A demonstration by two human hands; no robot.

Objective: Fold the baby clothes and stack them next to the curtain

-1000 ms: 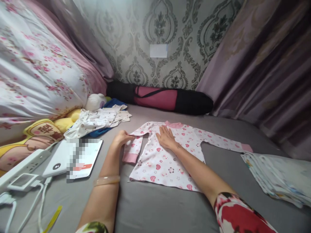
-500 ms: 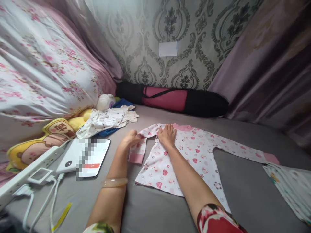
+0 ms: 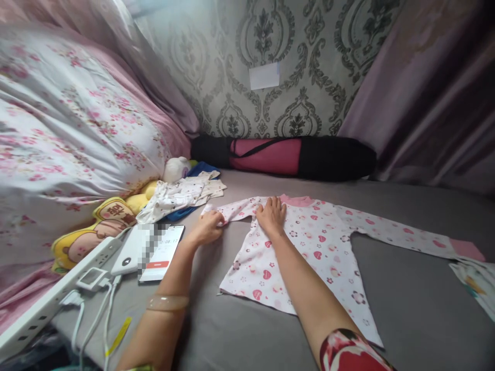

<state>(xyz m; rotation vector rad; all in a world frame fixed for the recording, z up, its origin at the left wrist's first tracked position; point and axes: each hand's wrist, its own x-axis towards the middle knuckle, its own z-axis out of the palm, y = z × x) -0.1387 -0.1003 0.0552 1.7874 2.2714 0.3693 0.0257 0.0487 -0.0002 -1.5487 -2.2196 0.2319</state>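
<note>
A child's long-sleeved shirt (image 3: 309,247), white with pink hearts, flowers and a pink collar, lies spread on the grey bed sheet (image 3: 247,335). My left hand (image 3: 207,228) is closed on its left-side sleeve, out near the cuff end, which the fingers partly hide. My right hand (image 3: 272,217) lies flat near that sleeve's shoulder, beside the collar, fingers stretched out and pressing on the cloth. The right-side sleeve reaches out straight, with its pink cuff (image 3: 467,249) beside a pile of light cloth (image 3: 477,288).
Left of my forearm are a phone (image 3: 164,255), a white device (image 3: 133,250), a power strip (image 3: 58,293) with cables and a yellow plush (image 3: 88,239). Behind them lie crumpled white clothes (image 3: 181,193). A long black and pink bag (image 3: 266,155) rests along the wall.
My left hand has drawn the sleeve outward to the left, so its once bent, hanging end now runs straighter. My right hand stays on the shirt. The view has shifted slightly.
</note>
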